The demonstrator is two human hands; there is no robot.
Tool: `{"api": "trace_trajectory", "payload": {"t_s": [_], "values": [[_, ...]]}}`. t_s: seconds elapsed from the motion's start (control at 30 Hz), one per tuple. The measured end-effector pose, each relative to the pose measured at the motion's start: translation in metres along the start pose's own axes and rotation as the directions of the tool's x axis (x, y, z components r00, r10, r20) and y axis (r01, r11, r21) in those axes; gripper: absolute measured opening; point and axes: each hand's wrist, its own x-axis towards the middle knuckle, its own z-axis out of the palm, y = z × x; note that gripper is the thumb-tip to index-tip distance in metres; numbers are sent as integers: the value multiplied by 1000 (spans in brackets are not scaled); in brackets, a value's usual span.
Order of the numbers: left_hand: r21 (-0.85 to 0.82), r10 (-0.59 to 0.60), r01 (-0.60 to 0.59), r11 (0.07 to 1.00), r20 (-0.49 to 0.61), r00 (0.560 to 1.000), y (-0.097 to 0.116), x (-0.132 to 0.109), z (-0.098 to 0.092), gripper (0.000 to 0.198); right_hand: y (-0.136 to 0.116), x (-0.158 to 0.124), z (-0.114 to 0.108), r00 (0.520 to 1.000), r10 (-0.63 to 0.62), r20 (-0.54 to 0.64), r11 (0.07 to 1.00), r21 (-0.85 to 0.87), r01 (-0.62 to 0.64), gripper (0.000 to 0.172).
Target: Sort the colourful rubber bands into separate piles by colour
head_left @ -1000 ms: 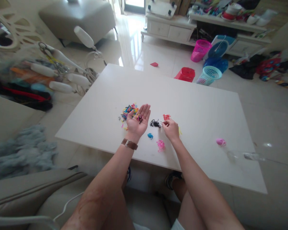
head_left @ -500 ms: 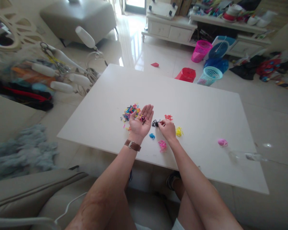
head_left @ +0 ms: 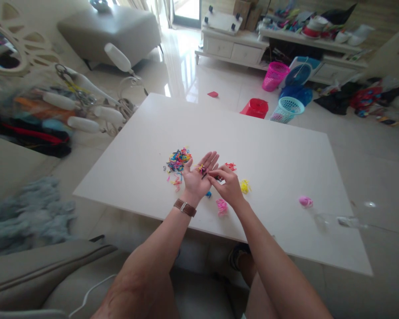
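My left hand (head_left: 195,180) is palm up with its fingers stretched out, and it holds a few small rubber bands (head_left: 202,169), dark, yellow and pink, on the palm. Over that palm, the thumb and forefinger of my right hand (head_left: 226,182) come together in a pinch beside the bands; what is between the fingertips is too small to make out. Left of my left hand lies a mixed pile of coloured bands (head_left: 177,160). Around my right hand are single-colour heaps: red (head_left: 230,166), yellow (head_left: 245,186), pink (head_left: 221,206), blue (head_left: 209,194) and a partly hidden black one (head_left: 219,179).
The white table (head_left: 269,150) spans the view before me. Toward its right side are a pink object (head_left: 306,201) and a clear glass-like item (head_left: 347,221). Beyond the far edge stand a red bin (head_left: 255,108) and a light-blue basket (head_left: 288,109). A white lamp (head_left: 118,57) is at the left.
My right hand has moved left from the black heap to the palm of my left hand. The left hand still carries the bands. The view has shifted slightly.
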Motion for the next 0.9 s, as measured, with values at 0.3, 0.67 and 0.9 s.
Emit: {"api": "trace_trajectory", "payload": {"t_s": [0.3,0.67,0.9], "values": [[34,-87,86,996,28,996,-14,0,5,62,2,-2,-7,999,52,-3,995,80,-52,7],[-36,-103,107,994,102,989,-16,-4,10,66,0,-1,-26,978,42,-206,991,130,-16,8],[23,-117,115,993,133,984,-14,-2,12,57,11,1,-24,890,224,-398,969,185,-162,13]]}}
